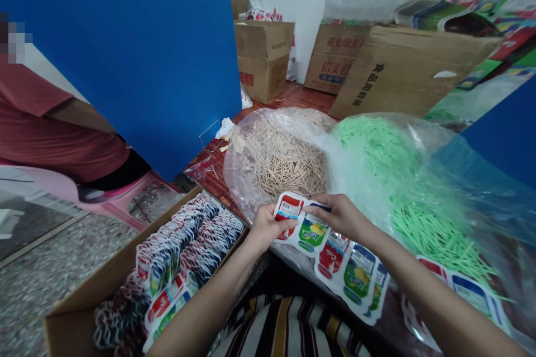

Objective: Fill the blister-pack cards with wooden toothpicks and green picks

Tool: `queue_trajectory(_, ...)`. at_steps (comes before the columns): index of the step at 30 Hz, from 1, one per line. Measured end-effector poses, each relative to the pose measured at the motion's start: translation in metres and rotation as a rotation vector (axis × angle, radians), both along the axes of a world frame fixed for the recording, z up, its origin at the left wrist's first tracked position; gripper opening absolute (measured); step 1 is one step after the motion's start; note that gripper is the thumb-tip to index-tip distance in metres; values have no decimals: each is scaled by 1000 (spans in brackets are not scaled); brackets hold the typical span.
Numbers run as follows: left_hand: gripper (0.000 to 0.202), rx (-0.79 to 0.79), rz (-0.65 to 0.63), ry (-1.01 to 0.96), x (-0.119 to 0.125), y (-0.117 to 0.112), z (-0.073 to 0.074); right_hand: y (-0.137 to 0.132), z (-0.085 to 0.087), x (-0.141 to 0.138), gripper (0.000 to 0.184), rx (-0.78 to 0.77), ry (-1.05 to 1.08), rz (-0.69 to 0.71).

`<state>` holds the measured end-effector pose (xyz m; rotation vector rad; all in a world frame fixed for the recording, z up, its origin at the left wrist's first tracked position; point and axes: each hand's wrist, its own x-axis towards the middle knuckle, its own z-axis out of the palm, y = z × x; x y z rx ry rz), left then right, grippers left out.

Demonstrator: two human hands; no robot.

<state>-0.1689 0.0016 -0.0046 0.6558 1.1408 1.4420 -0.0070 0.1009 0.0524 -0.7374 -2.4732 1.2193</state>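
Just above the table edge, a red and green printed twin packet (pixel 313 232) is held between both hands. My left hand (pixel 267 230) pinches its red half, thumb on the front. My right hand (pixel 344 214) grips the upper edge of the green half; some of its fingers are hidden behind the packet. Below the right forearm lie more twin packets (pixel 359 272), red and green with white borders, partly overlapping. Further right, other packets (pixel 469 293) are partly covered by that forearm. To the left, a long cardboard box (pixel 79 304) holds rows of packets (pixel 188 234) standing on edge.
Beyond my hands, clear plastic bags hold beige sticks (pixel 288 164) and green sticks (pixel 435 234). A blue partition (pixel 167 28) rises at the left, beside a person in a red shirt (pixel 54 122) on a pink chair (pixel 113 203). Cardboard boxes (pixel 268 61) stand at the back.
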Motion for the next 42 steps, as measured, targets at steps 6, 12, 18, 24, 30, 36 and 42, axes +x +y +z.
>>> queue_trajectory(6, 41, 21, -219, -60, -2, -3, 15, -3, 5, 13, 31, 13, 51, -75)
queue_trajectory(12, 31, 18, -282, 25, 17, -3, 11, -12, 11, 33, 33, 81, 53, -155)
queue_trajectory(18, 17, 113, -88, 155, 54, 6, 9, -21, 5, 60, 39, 139, -2, -285)
queue_trajectory(24, 24, 70, -95, 159, 84, 3, 7, -37, -3, 82, 41, 185, 29, -375)
queue_trajectory(30, 26, 92, -162, 215, 111, -7, 7, -56, -13, 108, 38, 137, 134, -493)
queue_trajectory(36, 29, -5, -201, 165, 135, -9, 7, -58, -7, 145, 36, 49, 196, -424)
queue_trajectory(42, 30, -63, -181, 197, 160, -7, 7, 21, -11, 220, 34, 214, -439, -783)
